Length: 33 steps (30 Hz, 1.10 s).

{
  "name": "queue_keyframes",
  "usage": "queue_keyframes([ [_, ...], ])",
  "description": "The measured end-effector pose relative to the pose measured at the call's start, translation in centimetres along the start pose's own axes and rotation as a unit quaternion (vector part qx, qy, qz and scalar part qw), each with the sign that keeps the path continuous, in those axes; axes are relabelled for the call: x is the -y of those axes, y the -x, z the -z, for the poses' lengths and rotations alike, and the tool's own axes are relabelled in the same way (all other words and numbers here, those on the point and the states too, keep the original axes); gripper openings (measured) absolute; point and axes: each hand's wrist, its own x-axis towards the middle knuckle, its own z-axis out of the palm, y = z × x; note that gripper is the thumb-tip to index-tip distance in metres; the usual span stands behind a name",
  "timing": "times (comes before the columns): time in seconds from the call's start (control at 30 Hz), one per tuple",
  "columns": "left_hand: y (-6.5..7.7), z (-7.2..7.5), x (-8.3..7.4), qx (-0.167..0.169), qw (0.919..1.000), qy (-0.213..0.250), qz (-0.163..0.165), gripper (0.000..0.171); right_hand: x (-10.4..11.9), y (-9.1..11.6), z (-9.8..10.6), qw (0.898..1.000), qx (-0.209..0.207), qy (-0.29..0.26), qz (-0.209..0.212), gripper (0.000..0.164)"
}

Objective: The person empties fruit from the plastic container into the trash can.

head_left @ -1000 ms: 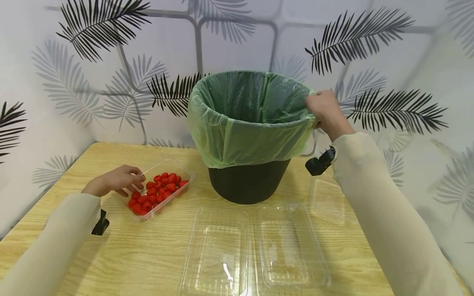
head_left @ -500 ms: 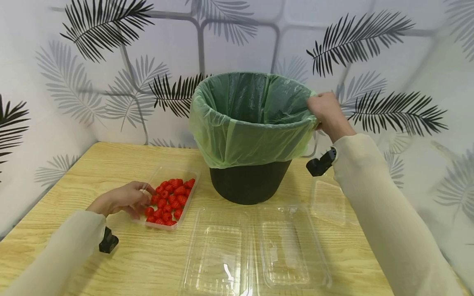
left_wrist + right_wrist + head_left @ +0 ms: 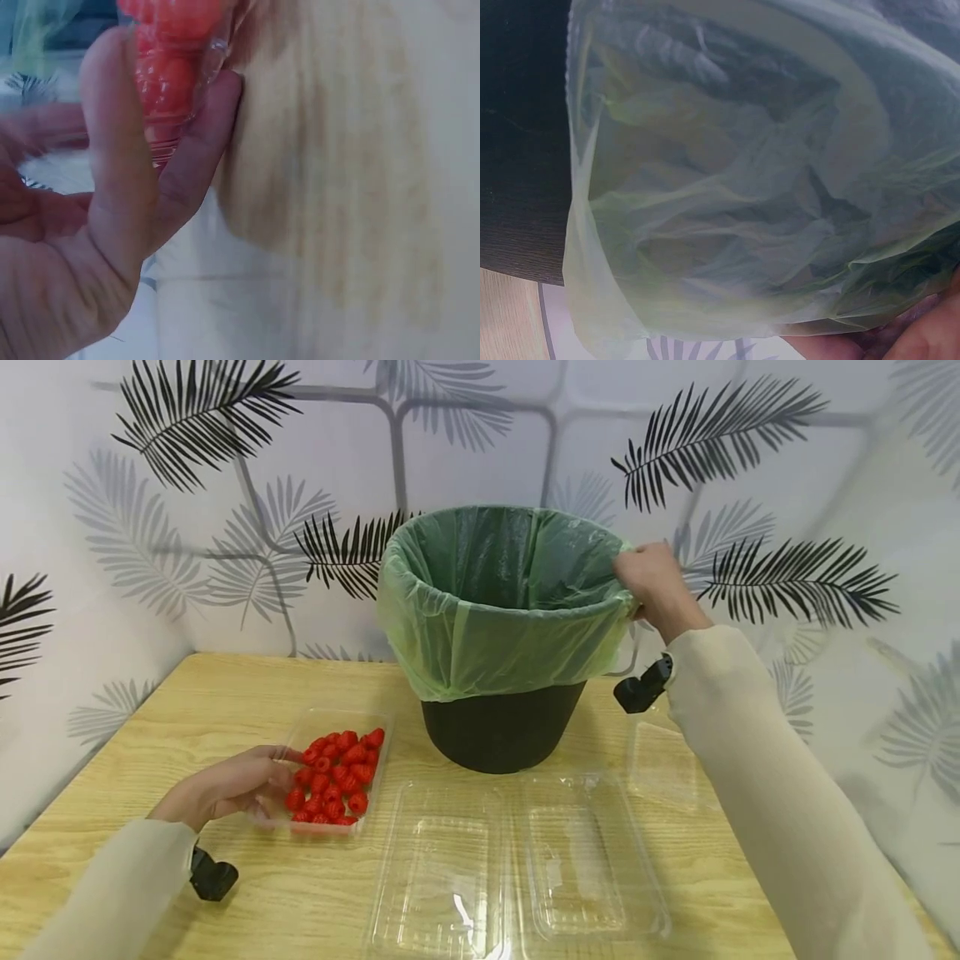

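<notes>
My left hand (image 3: 236, 787) holds the left side of a clear plastic box (image 3: 322, 828) of red raspberries (image 3: 341, 768), low at the tabletop. In the left wrist view its thumb lies along one side of the box and a finger reaches round the other. A black trash can (image 3: 501, 735) stands upright at the back, lined with a green trash bag (image 3: 517, 647) folded over its rim. My right hand (image 3: 654, 583) grips that rim at the right through the bag. Much of the right hand's fingers are hidden behind the rim and the bag.
Two shallow clear plastic trays (image 3: 442, 877), which look joined, lie on the wooden table (image 3: 285, 910) in front of the can. Another clear container (image 3: 663, 764) sits to the right, partly behind the right sleeve. A patterned wall (image 3: 480, 468) closes off the back.
The raspberry box has turned straighter and shifted slightly, with my left hand coming round its left side and lower. My right hand keeps its grip on the can's rim.
</notes>
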Motion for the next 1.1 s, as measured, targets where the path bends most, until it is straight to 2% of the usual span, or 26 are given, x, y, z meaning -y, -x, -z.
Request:
queue_keyframes([
  [0.1, 0.2, 0.1, 0.6, 0.014, 0.9995, 0.027, -0.011, 0.068, 0.1, 0.0, -0.1, 1.000, 0.001, 0.003, -0.001, 0.015],
  [0.27, 0.4, -0.1, 1.3, 0.002, 0.9984, 0.051, -0.024, 0.065, 0.2, -0.1, -0.1, 1.000, 0.001, 0.004, -0.006, 0.015],
  [0.4, 0.4, -0.3, 1.8, 0.015, 0.9959, 0.080, -0.040, 0.033, 0.2, 0.0, -0.1, 1.000, 0.005, 0.006, -0.008, 0.013],
  [0.5, 0.4, -0.4, 2.0, 0.032, 0.9922, 0.107, -0.055, 0.020, 0.2, 0.0, 0.0, 1.000, 0.007, 0.008, -0.009, 0.014],
  [0.87, 0.3, -1.0, 2.2, 0.058, 0.9778, 0.166, -0.113, 0.021, 0.2, 0.0, 0.0, 1.000, 0.003, 0.010, -0.005, 0.015],
  [1.1, 0.5, -1.4, 2.5, 0.058, 0.9742, 0.180, -0.123, 0.024, 0.1, -0.2, 0.0, 1.000, 0.004, 0.009, -0.005, 0.018],
])
